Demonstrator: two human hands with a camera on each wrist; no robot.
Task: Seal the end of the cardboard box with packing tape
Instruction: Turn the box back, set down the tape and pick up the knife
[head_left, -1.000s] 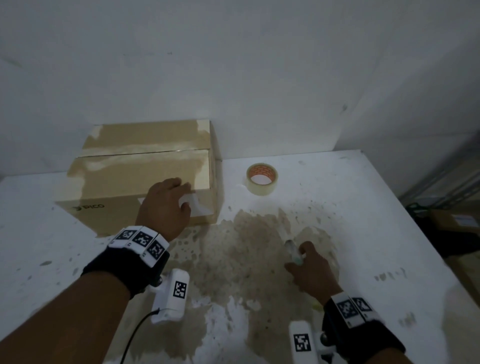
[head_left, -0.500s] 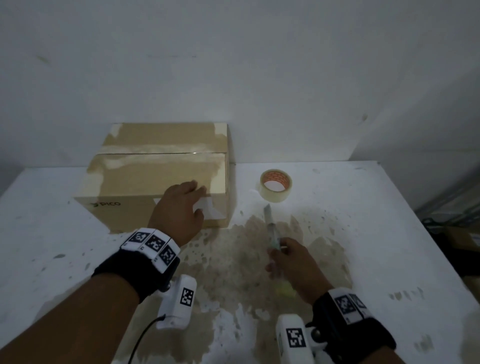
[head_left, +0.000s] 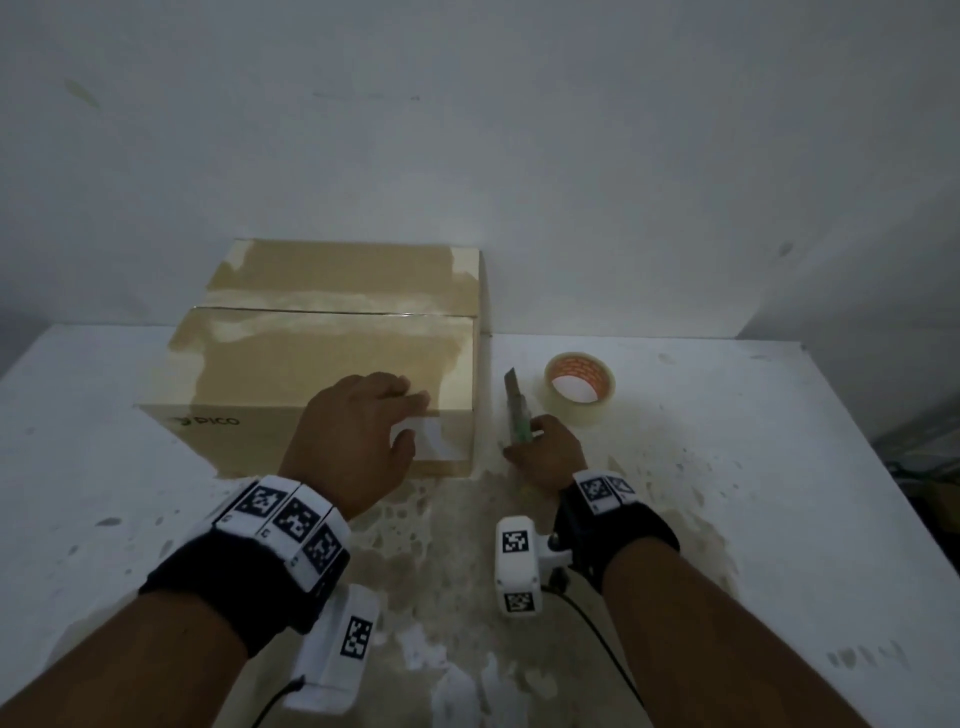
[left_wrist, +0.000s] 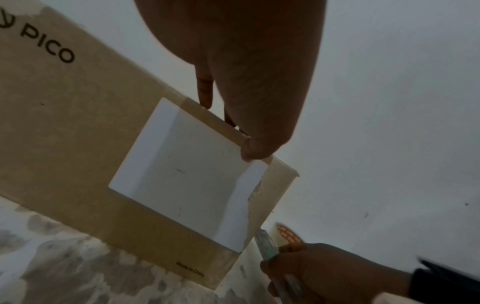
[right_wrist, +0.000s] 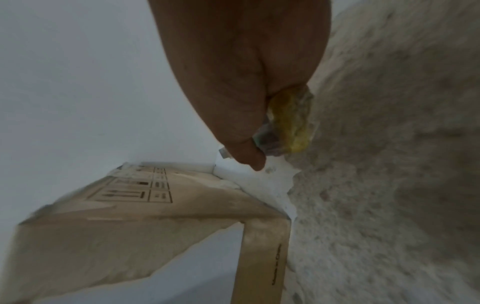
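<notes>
A brown cardboard box (head_left: 332, 358) with old tape marks on top stands against the wall at the back left of the table. My left hand (head_left: 363, 431) rests on its near top edge, fingers on the top, thumb against the front by a white label (head_left: 436, 441). In the left wrist view the thumb (left_wrist: 254, 152) touches the edge above the label (left_wrist: 187, 174). My right hand (head_left: 545, 457) grips a green utility knife (head_left: 517, 410), blade out and pointing away, just right of the box's right end. A roll of clear packing tape (head_left: 579, 387) lies flat beyond the knife.
The white table (head_left: 779, 467) is stained brown in the middle. A white wall runs close behind the box. The table's right edge drops off to dark clutter on the floor (head_left: 930, 483).
My right hand has carried the knife forward and left, from the table's middle to beside the box's right end. The left hand has stayed on the box.
</notes>
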